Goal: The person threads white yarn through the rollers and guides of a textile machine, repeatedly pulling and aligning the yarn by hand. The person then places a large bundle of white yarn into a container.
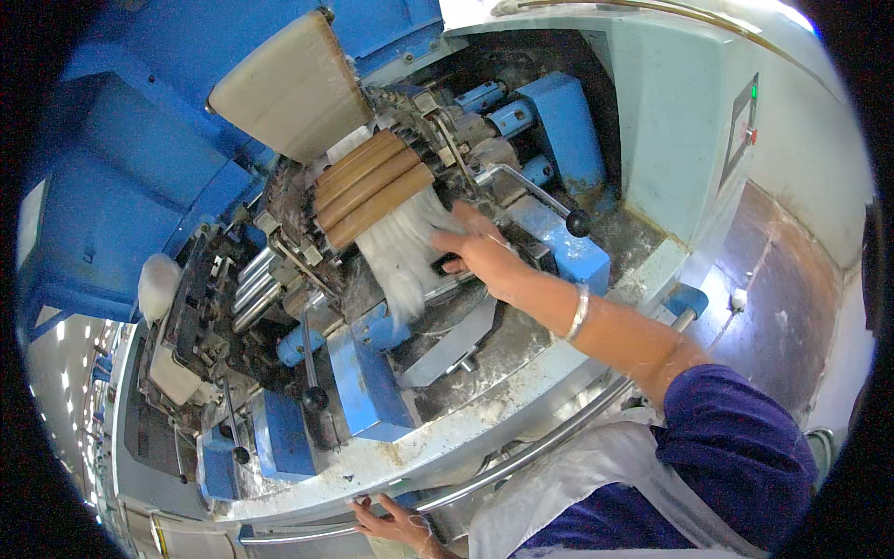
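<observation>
Nearest, the left hand [399, 527] rests, fingers spread, on the metal rail [521, 458]. Beyond, the right hand [477, 252] half curls at the right edge of white fibre [399, 256], grip unclear. The fibre hangs below brown rollers [374, 184], farther back.

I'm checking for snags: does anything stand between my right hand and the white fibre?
Nothing visible does: the right hand is close beside the white fibre by the brown rollers, though contact is unclear.
</observation>
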The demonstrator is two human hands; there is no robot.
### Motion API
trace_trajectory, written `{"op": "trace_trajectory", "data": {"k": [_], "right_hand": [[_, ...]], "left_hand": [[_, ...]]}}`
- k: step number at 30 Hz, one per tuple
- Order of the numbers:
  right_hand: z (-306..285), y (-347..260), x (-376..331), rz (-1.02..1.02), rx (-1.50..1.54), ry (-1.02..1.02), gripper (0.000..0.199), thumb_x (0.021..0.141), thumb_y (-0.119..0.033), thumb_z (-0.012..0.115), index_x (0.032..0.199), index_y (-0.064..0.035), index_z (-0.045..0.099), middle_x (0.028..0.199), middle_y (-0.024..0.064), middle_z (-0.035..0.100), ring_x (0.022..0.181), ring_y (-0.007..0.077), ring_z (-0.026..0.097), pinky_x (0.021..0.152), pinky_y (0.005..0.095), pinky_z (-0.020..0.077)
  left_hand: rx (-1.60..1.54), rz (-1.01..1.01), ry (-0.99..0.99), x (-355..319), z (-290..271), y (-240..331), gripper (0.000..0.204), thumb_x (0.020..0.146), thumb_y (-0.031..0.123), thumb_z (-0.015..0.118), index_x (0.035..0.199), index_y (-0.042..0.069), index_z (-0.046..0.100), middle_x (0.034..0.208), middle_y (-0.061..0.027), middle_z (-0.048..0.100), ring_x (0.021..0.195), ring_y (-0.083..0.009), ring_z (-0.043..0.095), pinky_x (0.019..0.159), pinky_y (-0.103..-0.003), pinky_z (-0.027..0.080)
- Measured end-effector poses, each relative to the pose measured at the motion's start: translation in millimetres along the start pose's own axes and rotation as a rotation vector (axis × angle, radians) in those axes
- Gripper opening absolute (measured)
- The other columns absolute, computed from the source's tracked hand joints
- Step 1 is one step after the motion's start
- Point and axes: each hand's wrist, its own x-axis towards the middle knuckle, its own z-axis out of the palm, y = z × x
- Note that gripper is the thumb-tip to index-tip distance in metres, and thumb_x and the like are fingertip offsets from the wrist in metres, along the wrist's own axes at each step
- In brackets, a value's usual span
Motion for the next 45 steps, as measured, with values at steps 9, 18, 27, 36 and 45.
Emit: {"op": "trace_trajectory", "data": {"k": [9,18,27,36,45], "right_hand": [[32.1,43.9,98.7,-0.042,0.179,-0.269,0.025,0.083,-0.011,0.069,0.103,-0.0027,0.056,0.096,0.0089,0.060,0.088,0.0218,0.063,0.070,0.0343,0.0564],[76.5,41.8,96.3,0.485,0.380,-0.388,0.016,0.086,-0.009,0.068,0.098,-0.0016,0.061,0.078,0.0072,0.061,0.061,0.0145,0.060,0.047,0.0250,0.0532],[70.7,41.8,81.0,0.583,0.138,-0.445,0.023,0.098,-0.026,0.053,0.093,-0.0056,0.062,0.071,0.0006,0.057,0.043,0.0061,0.042,0.038,0.0199,0.0382],[34.8,24.5,31.8,0.522,-0.009,-0.344,0.024,0.098,-0.027,0.052,0.098,-0.0047,0.059,0.077,0.0027,0.058,0.042,0.0063,0.038,0.036,0.0210,0.0319],[-3.7,11.7,-20.9,0.473,-0.099,-0.477,0.024,0.097,-0.025,0.051,0.100,-0.0013,0.054,0.075,0.0079,0.061,0.039,0.0082,0.041,0.032,0.0252,0.0286]], "left_hand": [[0.090,0.359,0.059,-1.7,-6.9,-22.7,0.042,0.089,0.039,0.063,0.112,0.005,0.066,0.100,-0.0140,0.067,0.095,-0.0226,0.060,0.105,-0.041,0.031],[0.105,0.262,-0.246,0.9,-26.1,-13.8,0.068,0.094,0.039,0.052,0.144,-0.003,0.033,0.072,-0.0016,0.048,0.083,-0.0214,0.047,0.113,-0.052,0.009],[0.206,0.203,-0.377,5.5,-30.6,-9.2,0.071,0.095,0.040,0.051,0.145,-0.005,0.029,0.073,-0.0016,0.055,0.089,-0.0237,0.052,0.113,-0.053,0.012],[0.238,0.279,-0.329,8.0,-25.2,-20.5,0.069,0.093,0.036,0.053,0.144,-0.007,0.030,0.074,-0.0024,0.057,0.090,-0.0260,0.052,0.111,-0.054,0.016],[0.196,0.248,-0.328,7.3,-27.4,-12.2,0.070,0.092,0.033,0.056,0.145,-0.004,0.029,0.073,-0.0016,0.057,0.086,-0.0238,0.054,0.111,-0.055,0.017]]}}
